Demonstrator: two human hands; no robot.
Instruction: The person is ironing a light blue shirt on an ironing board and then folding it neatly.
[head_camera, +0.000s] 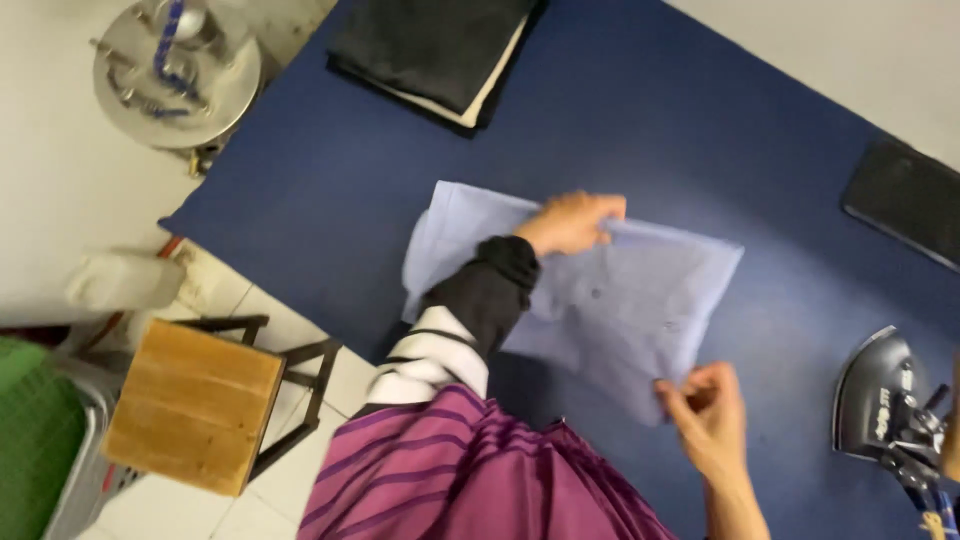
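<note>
Head view: a folded light-blue shirt (600, 300) is pinched at its far edge by the left hand (572, 222) and at its near corner by the right hand (712, 415).

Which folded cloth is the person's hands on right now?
The light blue shirt mid-table, pinched by left hand and right hand; the dark folded stack lies untouched at the far edge.

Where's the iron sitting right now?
In the head view, the iron stands on the blue table at the lower right edge, just right of the right hand pinching the light blue shirt.
</note>
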